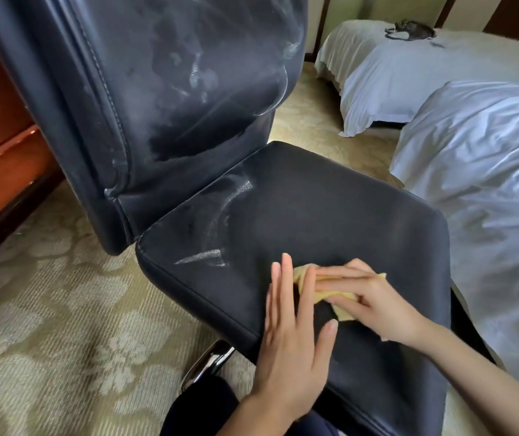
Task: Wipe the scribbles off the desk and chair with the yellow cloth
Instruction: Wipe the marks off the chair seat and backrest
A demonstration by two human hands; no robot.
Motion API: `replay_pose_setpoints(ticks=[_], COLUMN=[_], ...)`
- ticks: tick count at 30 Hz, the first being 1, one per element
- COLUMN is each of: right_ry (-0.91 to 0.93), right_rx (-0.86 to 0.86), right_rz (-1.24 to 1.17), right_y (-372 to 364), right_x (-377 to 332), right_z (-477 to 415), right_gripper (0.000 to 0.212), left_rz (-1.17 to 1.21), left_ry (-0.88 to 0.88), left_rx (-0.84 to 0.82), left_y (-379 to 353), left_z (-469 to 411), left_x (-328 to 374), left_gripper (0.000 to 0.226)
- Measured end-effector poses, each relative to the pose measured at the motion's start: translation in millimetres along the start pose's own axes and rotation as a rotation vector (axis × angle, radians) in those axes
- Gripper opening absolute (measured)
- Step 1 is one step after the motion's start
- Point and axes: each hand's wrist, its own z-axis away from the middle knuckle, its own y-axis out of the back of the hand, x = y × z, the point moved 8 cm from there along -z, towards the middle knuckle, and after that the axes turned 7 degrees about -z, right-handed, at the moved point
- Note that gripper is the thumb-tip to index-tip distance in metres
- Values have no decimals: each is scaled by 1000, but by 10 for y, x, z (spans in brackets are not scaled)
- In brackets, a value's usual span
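Cloth (340,286) is on the front of the chair seat (330,215), pinned under the right hand (374,297), whose fingers lie nearly flat across it pressing down, not curled in a grasp; left hand (293,335) is open, palm down, holding nothing, fingertips at the cloth's left edge. White scribbles (211,256) sit near the cloth on the seat, and smears cover the backrest (189,73). Risk: flat-palm pressure lets the cloth bunch or slip, smearing chalk, not lifting it; desk (3,152) surface isn't visible.
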Motion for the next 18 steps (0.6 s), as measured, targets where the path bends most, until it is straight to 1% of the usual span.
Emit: replay_pose_setpoints(ticks=[1,2,5,7,8,10,12,13,15,18], right_ry=[-41,-73,-120,-190,-229,-290,-351,-392,-509,-625], right_rx=[44,85,171,209,222,240,280,304,337,329], right_rz=[16,31,65,92,110,152,197,219,253,304], right_y=[62,116,192,211,207,173,141,125,78,-50], right_x=[123,231,455,616,703,840,884,872,825,690], right_z=[8,-1,-150,-331,-446,-687,-921,-1023,-1192,-1408], right_gripper=[30,31,33,35,34,27,24,24,27,32], left_rz=[68,81,-109,-211,-258,-320,-299,-279,-275,-312], left_ry=[10,26,77,150,197,320,483,549,613,637], left_rx=[-26,-38,41,86,90,51,-25,-52,-71,-97], left_y=[6,22,200,371,455,590,673,695,731,740], left_z=[4,14,37,46,59,104,206,255,302,299], left_x=[-29,-88,-380,-644,-788,-1056,-1268,-1331,-1374,-1361], left_gripper=[60,59,56,60,67,94,123,133,143,147])
